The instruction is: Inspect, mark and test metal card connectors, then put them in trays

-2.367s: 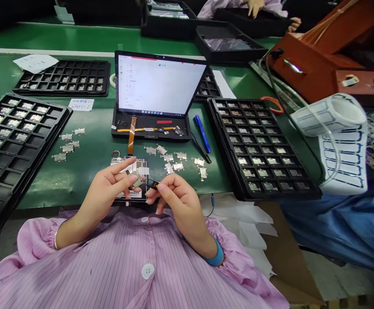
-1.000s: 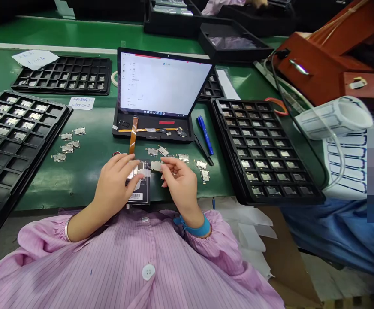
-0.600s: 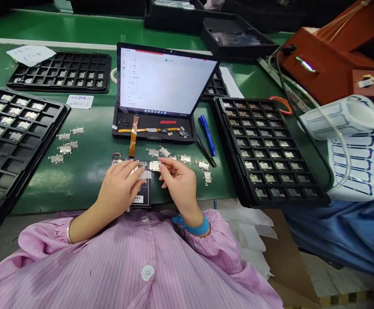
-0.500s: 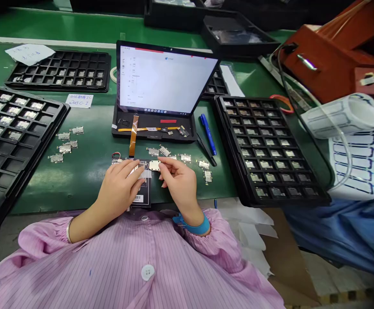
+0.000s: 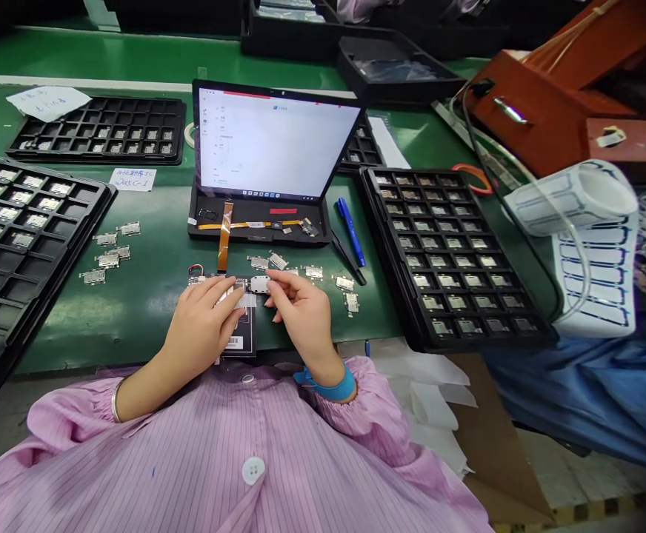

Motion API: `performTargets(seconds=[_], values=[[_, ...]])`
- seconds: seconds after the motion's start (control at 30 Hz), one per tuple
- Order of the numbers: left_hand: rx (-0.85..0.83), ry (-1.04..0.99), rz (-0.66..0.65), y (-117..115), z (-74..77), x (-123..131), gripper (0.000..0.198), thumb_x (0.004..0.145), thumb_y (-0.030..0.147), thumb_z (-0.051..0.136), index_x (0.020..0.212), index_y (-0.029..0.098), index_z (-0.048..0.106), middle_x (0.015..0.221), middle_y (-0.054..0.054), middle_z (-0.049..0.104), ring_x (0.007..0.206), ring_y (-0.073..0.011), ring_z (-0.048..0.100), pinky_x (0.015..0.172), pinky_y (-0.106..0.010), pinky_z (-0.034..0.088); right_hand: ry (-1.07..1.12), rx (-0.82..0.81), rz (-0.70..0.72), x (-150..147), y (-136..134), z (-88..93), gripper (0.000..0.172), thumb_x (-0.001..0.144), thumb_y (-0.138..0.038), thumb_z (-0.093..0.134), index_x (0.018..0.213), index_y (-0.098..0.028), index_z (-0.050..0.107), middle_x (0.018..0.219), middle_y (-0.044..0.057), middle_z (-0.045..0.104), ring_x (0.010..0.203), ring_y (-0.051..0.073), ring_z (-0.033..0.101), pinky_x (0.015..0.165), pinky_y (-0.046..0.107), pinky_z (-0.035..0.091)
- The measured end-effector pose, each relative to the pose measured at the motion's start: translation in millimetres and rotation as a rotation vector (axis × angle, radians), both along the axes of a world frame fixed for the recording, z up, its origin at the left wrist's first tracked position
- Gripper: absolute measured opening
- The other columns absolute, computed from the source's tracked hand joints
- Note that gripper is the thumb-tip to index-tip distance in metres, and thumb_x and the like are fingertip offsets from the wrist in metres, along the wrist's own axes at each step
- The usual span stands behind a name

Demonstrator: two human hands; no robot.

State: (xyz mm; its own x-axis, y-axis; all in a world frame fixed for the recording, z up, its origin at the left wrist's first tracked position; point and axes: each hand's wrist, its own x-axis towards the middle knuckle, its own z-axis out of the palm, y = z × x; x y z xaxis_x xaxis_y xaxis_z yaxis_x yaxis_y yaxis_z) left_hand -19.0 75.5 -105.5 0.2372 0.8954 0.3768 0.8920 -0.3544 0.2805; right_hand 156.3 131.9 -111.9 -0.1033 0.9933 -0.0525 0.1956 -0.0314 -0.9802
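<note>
My right hand is closed in a pinch, thumb and index finger on the right end of a small silver circuit module. The module's left end meets the upper right edge of a black circuit board with a white label at its lower end. My left hand is closed over the board's left part, fingers together and pressed down on it. Its fingers hide much of the board. From the board's top, an orange flex cable runs up to an opened tablet with a lit screen.
Loose modules lie right of my hands, more at the left. Black trays of modules flank me, one at left, one at right. A blue marker and black tweezers lie by the tablet. A label roll stands far right.
The view has shifted slightly, moving most things a little left. My right hand still pinches the module at the board's edge, and the module looks greyer now. My left hand stays on the board.
</note>
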Motion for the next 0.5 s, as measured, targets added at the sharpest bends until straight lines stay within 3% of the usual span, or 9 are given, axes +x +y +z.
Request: performTargets(seconds=[0.5], values=[[0.015,0.077,-0.004,2.3,1.1,1.2,0.028,0.096,0.022,0.051,0.120,0.018,0.065,0.126,-0.012,0.066,0.116,-0.0295,0.059,0.092,-0.046,0.048,0.045,-0.022,0.013,-0.9,4.0,-1.6,0.034,0.082,-0.035,0.063,0.106,-0.013,0.072,0.075,0.005,0.069,0.054,0.011,0.060,0.038,0.018,0.044]])
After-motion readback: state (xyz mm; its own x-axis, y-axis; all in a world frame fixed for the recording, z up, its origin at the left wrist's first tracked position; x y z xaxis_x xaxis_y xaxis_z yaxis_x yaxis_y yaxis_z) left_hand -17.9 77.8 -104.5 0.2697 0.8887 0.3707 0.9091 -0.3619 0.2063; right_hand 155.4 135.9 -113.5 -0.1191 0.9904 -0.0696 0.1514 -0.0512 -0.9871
